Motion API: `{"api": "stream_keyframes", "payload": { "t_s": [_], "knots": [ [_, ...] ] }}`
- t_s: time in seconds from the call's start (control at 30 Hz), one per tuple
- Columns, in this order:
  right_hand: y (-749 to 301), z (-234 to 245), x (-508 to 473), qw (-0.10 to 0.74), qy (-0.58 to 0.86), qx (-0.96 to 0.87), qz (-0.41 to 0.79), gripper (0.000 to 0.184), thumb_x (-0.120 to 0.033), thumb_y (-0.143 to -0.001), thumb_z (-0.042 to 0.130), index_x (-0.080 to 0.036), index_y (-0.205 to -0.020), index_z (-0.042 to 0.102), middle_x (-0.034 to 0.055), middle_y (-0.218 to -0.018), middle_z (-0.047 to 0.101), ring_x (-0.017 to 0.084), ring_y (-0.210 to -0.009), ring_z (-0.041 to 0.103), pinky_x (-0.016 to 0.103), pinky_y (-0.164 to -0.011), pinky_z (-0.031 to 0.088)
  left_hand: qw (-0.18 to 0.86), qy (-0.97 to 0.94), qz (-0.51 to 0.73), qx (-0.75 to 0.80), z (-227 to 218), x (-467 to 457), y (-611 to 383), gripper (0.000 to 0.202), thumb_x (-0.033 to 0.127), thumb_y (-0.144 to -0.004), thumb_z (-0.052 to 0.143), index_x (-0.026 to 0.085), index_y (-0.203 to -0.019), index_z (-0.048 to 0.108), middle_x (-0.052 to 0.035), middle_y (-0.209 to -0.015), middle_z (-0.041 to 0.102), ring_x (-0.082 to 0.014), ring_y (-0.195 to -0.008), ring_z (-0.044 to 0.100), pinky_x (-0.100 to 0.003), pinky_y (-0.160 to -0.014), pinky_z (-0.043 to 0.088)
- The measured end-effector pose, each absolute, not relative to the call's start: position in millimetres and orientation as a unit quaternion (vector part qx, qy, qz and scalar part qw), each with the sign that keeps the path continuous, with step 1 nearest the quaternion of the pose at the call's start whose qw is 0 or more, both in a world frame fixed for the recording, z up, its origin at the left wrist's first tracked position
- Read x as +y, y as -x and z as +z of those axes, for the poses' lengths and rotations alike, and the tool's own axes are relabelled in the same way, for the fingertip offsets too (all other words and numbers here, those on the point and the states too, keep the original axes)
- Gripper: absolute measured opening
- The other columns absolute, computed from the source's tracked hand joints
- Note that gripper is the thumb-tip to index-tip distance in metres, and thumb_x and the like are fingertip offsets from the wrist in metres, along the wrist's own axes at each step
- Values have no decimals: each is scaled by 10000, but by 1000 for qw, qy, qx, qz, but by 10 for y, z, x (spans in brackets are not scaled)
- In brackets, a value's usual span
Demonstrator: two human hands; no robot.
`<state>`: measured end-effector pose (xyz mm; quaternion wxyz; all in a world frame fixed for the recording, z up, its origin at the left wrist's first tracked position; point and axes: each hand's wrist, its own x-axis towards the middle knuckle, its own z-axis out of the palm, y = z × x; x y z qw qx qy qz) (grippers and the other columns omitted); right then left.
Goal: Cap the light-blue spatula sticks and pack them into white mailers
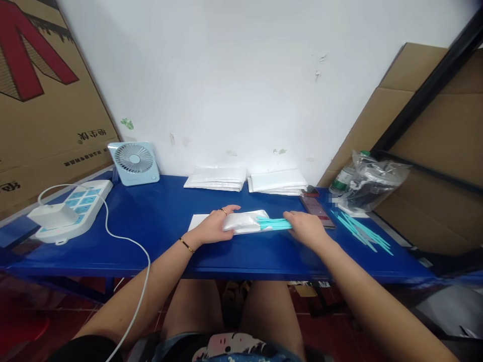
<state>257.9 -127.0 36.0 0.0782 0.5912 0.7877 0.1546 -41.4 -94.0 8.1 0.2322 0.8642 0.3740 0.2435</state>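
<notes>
On the blue table (169, 201), with the clear bag (243, 221) at the middle being taken as the dial's centre, a cardboard box (49, 120) with red print is being seen towards ten o'clock. At nine o'clock a power strip (98, 190) is being topped, at its near end, by a white adapter (56, 216). A white cable (128, 239) is being looped above the strip and is being seen again across the left forearm. At ten o'clock a small pale-blue fan (135, 161) is being backed by the wall.

Towards eleven, a stack of white packets (216, 177) is being carried by the table. The bag's left end is being clasped by the left grip (212, 227), thumb on the near side (a white sheet (196, 219) is being partly covered by that hand). Towards one o'clock, a second stack of packets (278, 181) is being carried.

At three, a bundle of turquoise sticks (277, 224) is being clamped at its right ends by the right grip (306, 229); its left ends are being met by the bag's right end. Just beyond that hand, a phone (317, 211) is being seen. Towards two, a bottle (342, 182) is being partly hidden by a clear plastic carrier (381, 181); farther out at three, loose turquoise sticks (364, 232) are being fanned across the table.
</notes>
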Motion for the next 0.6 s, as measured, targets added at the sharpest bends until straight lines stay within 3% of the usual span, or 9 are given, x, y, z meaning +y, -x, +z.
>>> {"api": "stream_keyframes", "payload": {
  "t_s": [0.47, 0.6],
  "knots": [
    [-2488, 661, -1212, 80, -572, 796, 183, 143, -131, -829, 489, -192, -943, 550, 89, -904, 639, 192, -813, 589, 243, -523, 282, 227, -853, 278, 380, 85, -972, 532, 645, 228, -681, 577, 217, -1295, 382, -68, -1262, 486, -258, -1084, 493, -388, -958, 390],
    [-2479, 660, -1242, 46, -543, 805, 233, 162, -106, -855, 433, -178, -925, 560, 91, -870, 629, 193, -794, 550, 272, -536, 245, 236, -851, 276, 379, 110, -984, 545, 654, 245, -706, 576, 226, -1322, 357, -71, -1298, 450, -258, -1106, 472, -383, -957, 383]
  ]
}}
